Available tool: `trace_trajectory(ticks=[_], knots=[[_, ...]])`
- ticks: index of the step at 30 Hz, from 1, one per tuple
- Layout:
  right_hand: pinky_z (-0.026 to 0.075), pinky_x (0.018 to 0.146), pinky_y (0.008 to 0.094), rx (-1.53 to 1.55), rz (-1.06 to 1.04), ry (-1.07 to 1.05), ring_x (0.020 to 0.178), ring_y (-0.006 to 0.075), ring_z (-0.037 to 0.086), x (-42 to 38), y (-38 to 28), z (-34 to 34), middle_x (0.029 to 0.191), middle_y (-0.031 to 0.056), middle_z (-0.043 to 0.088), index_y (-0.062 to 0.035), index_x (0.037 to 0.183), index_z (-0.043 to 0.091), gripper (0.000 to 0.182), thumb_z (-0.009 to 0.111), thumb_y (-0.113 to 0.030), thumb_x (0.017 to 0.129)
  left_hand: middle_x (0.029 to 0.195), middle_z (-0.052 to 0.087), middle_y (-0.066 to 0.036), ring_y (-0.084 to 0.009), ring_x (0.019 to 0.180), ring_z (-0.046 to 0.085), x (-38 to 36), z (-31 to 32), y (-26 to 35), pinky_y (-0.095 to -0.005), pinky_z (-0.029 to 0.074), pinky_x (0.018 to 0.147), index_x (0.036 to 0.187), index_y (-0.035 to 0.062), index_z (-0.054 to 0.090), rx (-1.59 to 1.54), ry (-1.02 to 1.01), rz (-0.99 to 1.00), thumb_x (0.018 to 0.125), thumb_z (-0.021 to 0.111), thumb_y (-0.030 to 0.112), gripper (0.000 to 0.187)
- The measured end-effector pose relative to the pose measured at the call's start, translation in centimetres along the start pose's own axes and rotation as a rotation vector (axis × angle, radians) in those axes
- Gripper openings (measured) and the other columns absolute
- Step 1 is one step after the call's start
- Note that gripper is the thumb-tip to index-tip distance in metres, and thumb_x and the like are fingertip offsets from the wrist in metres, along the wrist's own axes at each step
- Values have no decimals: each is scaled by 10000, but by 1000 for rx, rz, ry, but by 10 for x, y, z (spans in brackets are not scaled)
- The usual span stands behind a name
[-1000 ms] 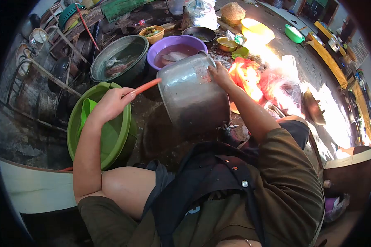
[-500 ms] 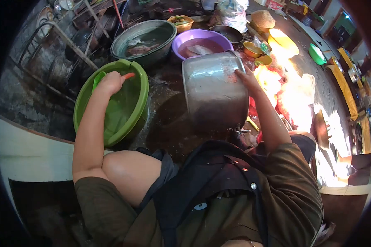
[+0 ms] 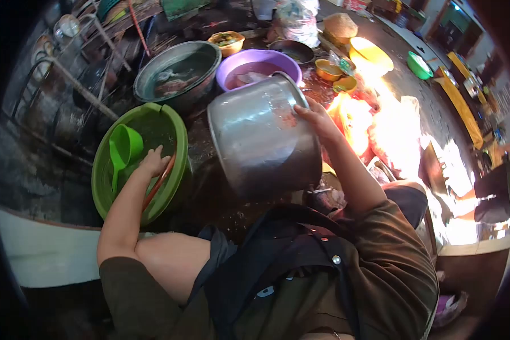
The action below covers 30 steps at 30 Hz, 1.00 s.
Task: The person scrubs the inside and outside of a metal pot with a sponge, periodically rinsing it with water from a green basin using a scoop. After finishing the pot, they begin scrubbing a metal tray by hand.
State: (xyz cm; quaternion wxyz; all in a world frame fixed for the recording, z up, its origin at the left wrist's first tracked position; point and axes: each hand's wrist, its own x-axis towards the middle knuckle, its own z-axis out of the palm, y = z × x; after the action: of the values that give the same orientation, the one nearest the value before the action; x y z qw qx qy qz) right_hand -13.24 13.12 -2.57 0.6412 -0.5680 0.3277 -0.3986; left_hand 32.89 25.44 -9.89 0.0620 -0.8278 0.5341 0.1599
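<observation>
My left hand (image 3: 154,163) reaches into the green basin (image 3: 181,133), its fingers apart. Beside and under the fingers, a long reddish-brown piece (image 3: 160,186), possibly a hose, slants along the basin's inner side. A bright green dipper (image 3: 124,144) rests in the basin, left of this hand. My right hand (image 3: 316,118) grips the rim of a large, dull metal pot (image 3: 260,133), thumb on its outer wall. The pot is tipped on its side, and its inside is hidden from me. Reddish smears show on the wall near my thumb.
A dark tub (image 3: 144,73) and a purple basin (image 3: 292,63) behind the pot hold liquid and pale, fish-like pieces. A small orange bowl (image 3: 232,41), black pan (image 3: 300,52) and yellow basin (image 3: 374,56) stand farther back. Metal racks (image 3: 85,88) line the left; the floor is wet.
My left hand has moved lower in the green basin, and its fingers have opened. The dipper now stands clear of it. The pot has tilted further in my right hand; the camera view has shifted.
</observation>
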Motion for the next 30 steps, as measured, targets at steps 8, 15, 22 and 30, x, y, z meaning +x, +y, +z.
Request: trace_trajectory(ticks=[8,15,22,30], knots=[[541,688,288,503,-49,3,762,122,609,12,34,-25,914,39,609,-57,1202,494,360,591,-221,896,1199,483,-194,-368,1115,481,-27,-65,35,-411,400,933,1312,67,446,-234,562,457,907,536,214,440],[530,720,306,316,51,-67,792,162,628,35,16,-15,961,77,632,-77,1174,557,331,600,-246,893,1275,441,-186,-354,1189,435,-96,-137,133,-392,352,992,1319,71,449,-265,744,743,909,517,111,417],[460,855,352,-366,-150,-369,982,222,593,68,-9,16,1027,129,638,16,1216,515,500,665,-258,825,1306,398,-212,-364,1216,403,-41,-109,76,-400,322,1012,1315,52,444,-223,763,586,914,490,113,409],[442,885,389,-974,-116,-848,1027,287,572,117,-17,24,1098,171,613,-17,1192,538,494,655,-311,812,1271,476,-222,-394,1116,495,77,-32,-169,-434,396,965,1291,37,473,-48,799,-95,870,572,255,484]])
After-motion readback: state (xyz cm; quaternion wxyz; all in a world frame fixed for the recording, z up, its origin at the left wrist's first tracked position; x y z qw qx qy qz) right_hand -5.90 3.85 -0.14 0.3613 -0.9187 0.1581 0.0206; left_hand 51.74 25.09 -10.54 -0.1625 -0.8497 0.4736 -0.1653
